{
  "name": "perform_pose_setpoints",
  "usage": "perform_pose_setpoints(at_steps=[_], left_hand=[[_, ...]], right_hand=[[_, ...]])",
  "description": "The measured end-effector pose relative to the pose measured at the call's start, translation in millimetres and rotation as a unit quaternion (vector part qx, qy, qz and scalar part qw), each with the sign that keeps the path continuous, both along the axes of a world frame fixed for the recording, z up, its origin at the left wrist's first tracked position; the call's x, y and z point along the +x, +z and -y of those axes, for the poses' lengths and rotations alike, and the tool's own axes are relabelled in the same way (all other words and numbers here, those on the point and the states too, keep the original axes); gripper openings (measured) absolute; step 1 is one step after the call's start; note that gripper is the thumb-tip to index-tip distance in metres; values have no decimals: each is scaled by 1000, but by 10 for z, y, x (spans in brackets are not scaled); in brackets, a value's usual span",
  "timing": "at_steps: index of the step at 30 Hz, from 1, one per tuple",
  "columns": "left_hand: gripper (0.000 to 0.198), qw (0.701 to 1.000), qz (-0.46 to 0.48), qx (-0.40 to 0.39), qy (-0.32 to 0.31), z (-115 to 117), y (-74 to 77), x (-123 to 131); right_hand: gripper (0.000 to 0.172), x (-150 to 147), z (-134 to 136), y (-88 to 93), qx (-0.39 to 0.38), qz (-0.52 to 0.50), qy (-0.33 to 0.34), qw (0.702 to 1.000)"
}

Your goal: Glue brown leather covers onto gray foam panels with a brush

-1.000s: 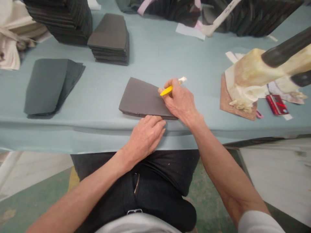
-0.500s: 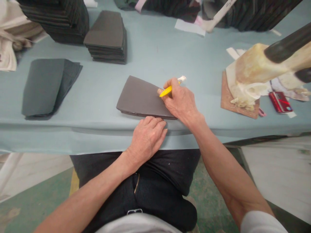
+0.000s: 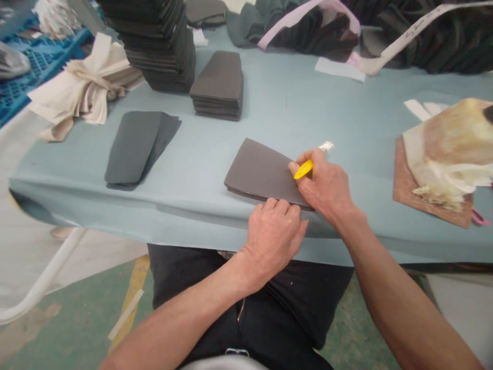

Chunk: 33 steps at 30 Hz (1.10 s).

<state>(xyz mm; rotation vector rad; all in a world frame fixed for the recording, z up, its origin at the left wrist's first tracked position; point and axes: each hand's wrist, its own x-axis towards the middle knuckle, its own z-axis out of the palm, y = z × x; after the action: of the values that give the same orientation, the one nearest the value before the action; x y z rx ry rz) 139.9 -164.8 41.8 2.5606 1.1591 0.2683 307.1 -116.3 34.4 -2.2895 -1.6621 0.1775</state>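
A small stack of dark grey, tapered flat panels [image 3: 262, 169] lies near the front edge of the table. My left hand [image 3: 275, 231] is at the panels' near edge, its fingers curled together against them; the fingertips are hidden. My right hand [image 3: 327, 182] is closed around a yellow-handled brush [image 3: 304, 169] and touches the panels' right end. The brush's white, ragged end sticks out beyond the fingers, pointing up and away from the panels.
A fanned stack of dark panels [image 3: 134, 146] lies to the left, with a neat stack [image 3: 217, 85] and a tall stack [image 3: 162, 46] behind. Tied cream strips [image 3: 90, 85] lie at far left. A glue-crusted container [image 3: 442, 149] stands on a brown board [image 3: 404, 177] at right.
My view has turned leftward, so everything appears further right and lower. Both hands stay at the grey panels. The yellow handle has tilted slightly within my right fingers.
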Motion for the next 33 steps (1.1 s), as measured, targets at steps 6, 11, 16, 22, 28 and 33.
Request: perform_pose_setpoints(at_steps=[6,11,16,22,28,33], left_hand=[[22,1000,18,-8,17,19,-7,43],[15,993,116,24,15,69,18,-115],[4,918,369,69,125,-193,77,-631],[56,903,325,-108,258,-855,-74,-987],[41,944,171,-179,218,-1032,-54,-870],[35,946,157,-187,214,-976,2,-864]], right_hand=[[27,7,9,-33,8,-4,-9,1000],[29,41,17,-89,17,-15,-9,1000],[37,65,21,-148,38,-23,-11,999],[39,69,19,-177,57,-23,-14,998],[40,72,18,-178,63,-20,-8,998],[36,61,10,-158,59,-27,-4,998]])
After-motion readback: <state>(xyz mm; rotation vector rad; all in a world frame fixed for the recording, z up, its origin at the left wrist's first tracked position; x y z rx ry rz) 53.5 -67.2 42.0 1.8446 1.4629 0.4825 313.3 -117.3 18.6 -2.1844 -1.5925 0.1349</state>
